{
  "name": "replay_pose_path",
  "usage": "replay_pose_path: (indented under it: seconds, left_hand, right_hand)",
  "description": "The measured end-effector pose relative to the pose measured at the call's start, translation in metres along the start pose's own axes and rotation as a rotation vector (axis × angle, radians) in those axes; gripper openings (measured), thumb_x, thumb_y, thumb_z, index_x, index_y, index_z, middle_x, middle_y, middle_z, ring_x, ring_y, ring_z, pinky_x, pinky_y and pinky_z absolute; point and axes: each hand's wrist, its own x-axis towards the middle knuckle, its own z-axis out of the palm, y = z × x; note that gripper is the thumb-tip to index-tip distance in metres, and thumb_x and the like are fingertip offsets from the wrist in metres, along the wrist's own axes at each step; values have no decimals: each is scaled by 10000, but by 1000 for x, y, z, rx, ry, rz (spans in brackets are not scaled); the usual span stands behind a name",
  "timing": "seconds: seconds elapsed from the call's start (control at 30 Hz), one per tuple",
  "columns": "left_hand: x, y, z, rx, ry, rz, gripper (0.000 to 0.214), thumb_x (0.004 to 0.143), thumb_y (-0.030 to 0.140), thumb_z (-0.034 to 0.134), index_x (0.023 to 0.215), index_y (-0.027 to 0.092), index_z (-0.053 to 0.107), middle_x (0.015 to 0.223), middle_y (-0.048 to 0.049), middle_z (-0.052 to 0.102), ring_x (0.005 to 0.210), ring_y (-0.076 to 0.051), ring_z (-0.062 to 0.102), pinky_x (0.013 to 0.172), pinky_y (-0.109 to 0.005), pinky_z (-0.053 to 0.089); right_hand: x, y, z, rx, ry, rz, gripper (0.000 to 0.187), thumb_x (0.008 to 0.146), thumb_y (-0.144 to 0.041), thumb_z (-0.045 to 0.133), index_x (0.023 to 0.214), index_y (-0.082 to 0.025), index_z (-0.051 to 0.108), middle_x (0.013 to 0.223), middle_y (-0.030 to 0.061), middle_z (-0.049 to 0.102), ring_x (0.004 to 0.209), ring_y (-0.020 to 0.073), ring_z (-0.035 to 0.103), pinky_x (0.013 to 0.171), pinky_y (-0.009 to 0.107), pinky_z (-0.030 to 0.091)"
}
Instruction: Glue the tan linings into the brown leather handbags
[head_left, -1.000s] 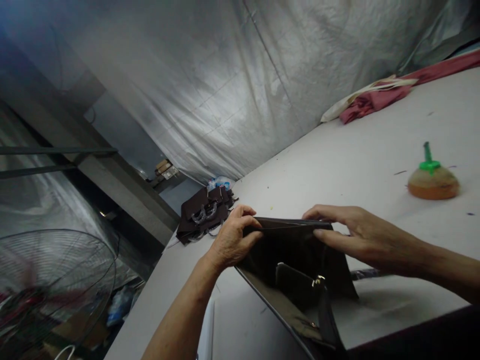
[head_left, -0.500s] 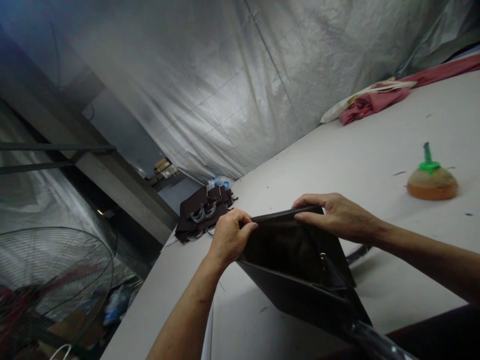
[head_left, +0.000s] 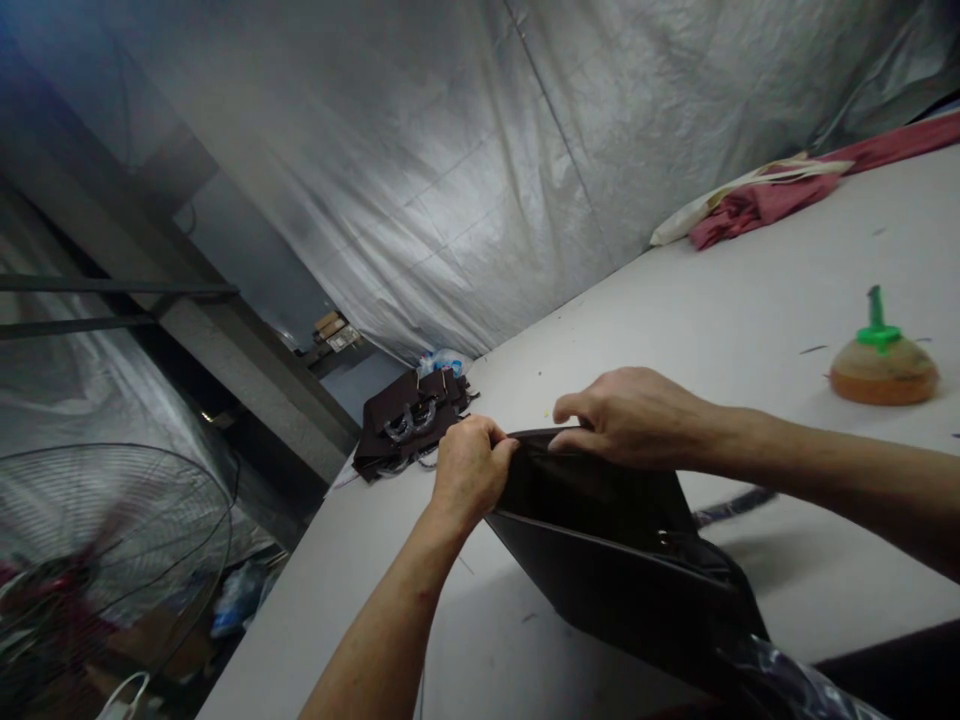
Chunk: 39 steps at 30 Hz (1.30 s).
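A dark brown handbag (head_left: 615, 580) stands tilted on the white table, its mouth gaping toward me. My left hand (head_left: 472, 470) pinches the far rim at its left corner between thumb and fingers. Further along that same rim, my right hand (head_left: 626, 415) has its thumb inside the mouth and its bent index finger over the outer side, loosely around the edge. A small metal fitting (head_left: 663, 538) shows on the inner right side. One plastic-wrapped handle (head_left: 795, 675) lies toward me, and another handle (head_left: 735, 507) sticks out behind the bag. The bag's inside is too dark to make out.
More dark brown handbags (head_left: 409, 420) with wrapped handles lie at the table's far left. A squat bottle (head_left: 885, 375) of orange-brown liquid with a green spout stands right. Red cloth (head_left: 757, 210) lies by the silver sheeting (head_left: 480, 180). A caged fan (head_left: 112, 560) is at lower left.
My right hand has slid leftward along the far rim from its right corner, toward my left hand. The left hand keeps its pinch, and the bag has shifted slightly.
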Motion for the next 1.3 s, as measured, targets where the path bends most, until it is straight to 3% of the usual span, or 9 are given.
replay_pose_path:
  seconds: [0.17,0.27,0.33,0.47,0.7,0.83,1.03,1.3]
  left_hand:
    - [-3,-2,-2,-92,-3,19,140,723,198,735,736,186,596,813,-15,637,785,-186,592,745,-321,444]
    - [-4,-16,-5,-218,20,80,466,565,117,821,899,187,504,1029,-22,552,877,-161,568,775,-294,468]
    - [-4,-27,-6,-293,-31,37,556,544,87,819,954,190,457,1115,-33,494,850,-132,570,742,-273,476]
    - [-2,-42,-7,-373,-152,18,471,618,111,788,960,194,475,1072,-7,545,760,-101,565,662,-236,446]
    - [-9,-39,-11,-423,-142,61,223,694,223,802,788,176,605,762,33,621,681,-108,565,622,-217,418]
    - [-10,-37,-12,-380,-98,153,106,748,214,756,720,173,663,787,-3,658,738,-131,603,660,-233,443]
    - [-6,-33,-13,-392,-47,226,170,750,62,695,636,162,618,958,-36,711,888,-153,642,800,-271,473]
    - [-7,-32,-6,-386,-60,107,148,747,88,669,642,164,599,857,-9,708,803,-140,627,731,-248,453]
  right_hand:
    - [29,-14,-5,-132,-143,-122,292,875,-263,467,870,-158,739,756,141,710,648,214,624,530,286,246]
    - [38,-2,-8,-58,-202,-94,275,840,-268,487,839,-178,748,759,109,707,655,189,603,530,280,254]
    - [38,8,-9,30,-228,-60,275,833,-315,502,843,-203,752,734,76,694,632,163,571,540,270,277]
    - [32,16,-8,120,-217,-34,286,821,-334,496,852,-214,754,682,52,662,599,148,526,559,266,303]
    - [27,18,-5,288,-247,7,269,788,-359,516,814,-212,740,628,17,628,567,140,516,545,258,326]
    - [25,18,-6,289,-235,-15,280,785,-360,507,821,-213,743,647,16,636,588,146,533,563,263,341]
    - [22,14,-9,295,-232,-49,292,790,-360,486,800,-211,736,604,8,593,552,133,497,555,257,331]
    - [18,20,-6,378,-228,-48,304,789,-390,482,764,-205,722,597,9,584,553,139,500,538,263,328]
